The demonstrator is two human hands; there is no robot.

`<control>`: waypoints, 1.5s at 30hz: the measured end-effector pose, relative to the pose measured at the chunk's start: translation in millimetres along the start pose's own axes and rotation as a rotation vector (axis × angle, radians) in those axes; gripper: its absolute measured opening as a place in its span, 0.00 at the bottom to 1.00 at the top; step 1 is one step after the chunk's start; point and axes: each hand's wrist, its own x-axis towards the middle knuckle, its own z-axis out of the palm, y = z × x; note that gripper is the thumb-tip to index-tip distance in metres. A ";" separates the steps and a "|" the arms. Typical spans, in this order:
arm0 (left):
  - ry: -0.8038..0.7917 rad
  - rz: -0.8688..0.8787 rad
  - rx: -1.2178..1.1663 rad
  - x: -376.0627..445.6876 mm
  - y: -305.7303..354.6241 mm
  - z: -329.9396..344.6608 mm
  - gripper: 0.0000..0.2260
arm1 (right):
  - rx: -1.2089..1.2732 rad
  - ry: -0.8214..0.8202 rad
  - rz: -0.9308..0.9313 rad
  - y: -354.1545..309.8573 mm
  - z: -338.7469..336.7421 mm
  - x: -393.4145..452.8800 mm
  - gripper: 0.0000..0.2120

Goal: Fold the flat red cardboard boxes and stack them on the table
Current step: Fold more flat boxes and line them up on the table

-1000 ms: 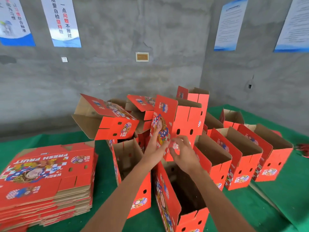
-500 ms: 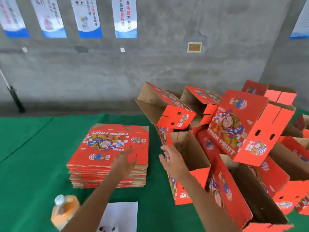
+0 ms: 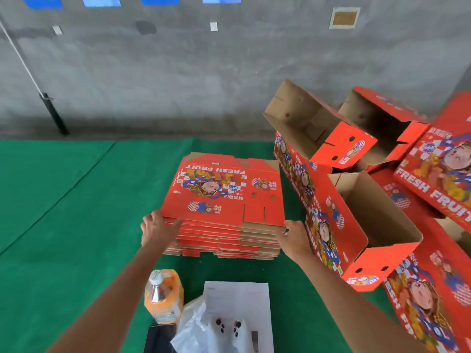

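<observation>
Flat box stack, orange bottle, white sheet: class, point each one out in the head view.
Flat box stack (image 3: pixel 224 189): head view, printed top face.
Orange bottle (image 3: pixel 164 299): head view, its body.
White sheet (image 3: pixel 237 296): head view, bare upper part.

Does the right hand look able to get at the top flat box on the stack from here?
Probably yes: the right hand is already at the near right corner of the stack of flat boxes, and nothing lies on the top sheet.
</observation>
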 end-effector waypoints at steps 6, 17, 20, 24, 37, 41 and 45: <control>-0.079 -0.013 -0.234 38.5 -4.0 -11.7 0.20 | 0.171 0.034 0.170 -9.7 4.5 27.1 0.21; 0.084 0.034 -0.108 3.2 -7.5 -34.8 0.14 | 0.276 0.105 0.192 -8.6 -18.2 -1.5 0.18; 0.029 -0.014 -0.118 -11.1 -5.8 -42.1 0.16 | 0.468 0.095 0.292 -19.8 -32.5 -9.0 0.17; -0.139 -0.116 0.119 -40.2 9.7 -57.6 0.29 | 1.013 -0.122 0.294 -55.8 -62.9 -25.8 0.05; -0.265 0.554 -0.727 -191.2 183.1 -203.0 0.13 | 0.588 0.074 -0.890 -210.2 -94.5 -174.9 0.16; -0.070 0.569 -0.836 -216.5 176.8 -228.8 0.16 | 0.466 -0.093 -0.910 -195.0 -98.4 -180.5 0.12; -0.180 0.402 -1.208 -230.4 143.8 -244.3 0.15 | 0.365 0.101 -0.636 -144.7 -113.8 -148.0 0.17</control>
